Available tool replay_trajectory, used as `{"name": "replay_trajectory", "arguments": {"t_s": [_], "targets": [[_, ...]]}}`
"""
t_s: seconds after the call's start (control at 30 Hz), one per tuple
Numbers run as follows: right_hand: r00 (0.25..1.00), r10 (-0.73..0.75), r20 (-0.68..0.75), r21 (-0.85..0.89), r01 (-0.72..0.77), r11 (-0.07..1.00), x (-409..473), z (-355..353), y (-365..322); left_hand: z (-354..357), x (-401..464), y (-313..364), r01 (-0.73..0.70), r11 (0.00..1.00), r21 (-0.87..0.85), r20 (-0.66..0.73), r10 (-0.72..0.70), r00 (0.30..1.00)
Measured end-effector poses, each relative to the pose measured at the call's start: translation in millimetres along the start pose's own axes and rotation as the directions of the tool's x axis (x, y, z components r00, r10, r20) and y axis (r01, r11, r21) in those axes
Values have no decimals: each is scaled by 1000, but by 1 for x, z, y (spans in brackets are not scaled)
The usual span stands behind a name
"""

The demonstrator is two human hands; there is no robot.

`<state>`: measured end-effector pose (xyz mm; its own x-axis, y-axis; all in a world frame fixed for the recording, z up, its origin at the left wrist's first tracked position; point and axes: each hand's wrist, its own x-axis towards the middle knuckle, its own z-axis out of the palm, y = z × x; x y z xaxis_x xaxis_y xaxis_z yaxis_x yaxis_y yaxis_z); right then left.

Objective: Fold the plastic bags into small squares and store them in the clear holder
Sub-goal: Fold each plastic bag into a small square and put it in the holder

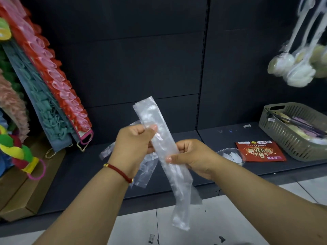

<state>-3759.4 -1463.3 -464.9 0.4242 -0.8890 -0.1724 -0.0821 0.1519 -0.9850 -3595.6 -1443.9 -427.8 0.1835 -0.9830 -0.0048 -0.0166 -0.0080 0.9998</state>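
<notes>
- A clear plastic bag (163, 149), folded into a long narrow strip, is held upright in the air above a dark shelf (177, 175).
- The left hand (133, 141) pinches its upper part, the right hand (190, 156) its middle; fingers curl round it.
- The clear holder (231, 154) lies far right, behind the right hand.
- Risk: the slick strip could spring open if either pinch loosens.

I held the folded bag strip (163, 152) between my left hand (131, 144) and right hand (192, 156), above the shelf (177, 175). More bags (145, 167) lay on the shelf behind it. The holder (231, 155) sat to my right, then a packet (260, 151), then a basket (293, 131). Bath straps (51, 96) leaned at left.
</notes>
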Motion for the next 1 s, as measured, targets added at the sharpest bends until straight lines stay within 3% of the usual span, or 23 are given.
{"name": "replay_trajectory", "arguments": {"t_s": [0.17,0.27,0.33,0.43,0.53,0.6,0.7,0.87,0.93,1.0], "targets": [[993,111,29,-388,-91,917,-6,7,11,-13,16,3,-85,996,7,-220,85,972],[958,13,-285,-260,-90,961,-2,3,13,-28,29,0,-116,993,-14,-359,103,928],[918,-73,-390,-210,-11,978,1,-3,13,-35,34,-1,-118,990,-80,-428,73,901],[964,-26,-266,-211,-32,977,2,-3,19,-37,38,-2,-116,975,-187,-515,3,857],[986,132,-103,-74,-140,987,2,0,27,-38,42,-4,-95,956,-278,-556,-80,827],[980,183,-81,30,-181,983,4,1,32,-40,45,-6,-81,949,-303,-572,-113,813],[975,80,-205,48,-72,996,7,0,34,-42,46,-6,-87,948,-306,-590,-117,799],[939,-154,-308,-350,39,936,8,-15,24,-52,51,-9,-72,958,-278,-630,-126,766],[922,-201,-331,-359,74,930,8,-19,20,-56,53,-12,-80,960,-269,-653,-121,748],[923,-209,-322,-234,136,963,7,-21,18,-57,54,-14,-79,962,-261,-662,-119,740]]}}
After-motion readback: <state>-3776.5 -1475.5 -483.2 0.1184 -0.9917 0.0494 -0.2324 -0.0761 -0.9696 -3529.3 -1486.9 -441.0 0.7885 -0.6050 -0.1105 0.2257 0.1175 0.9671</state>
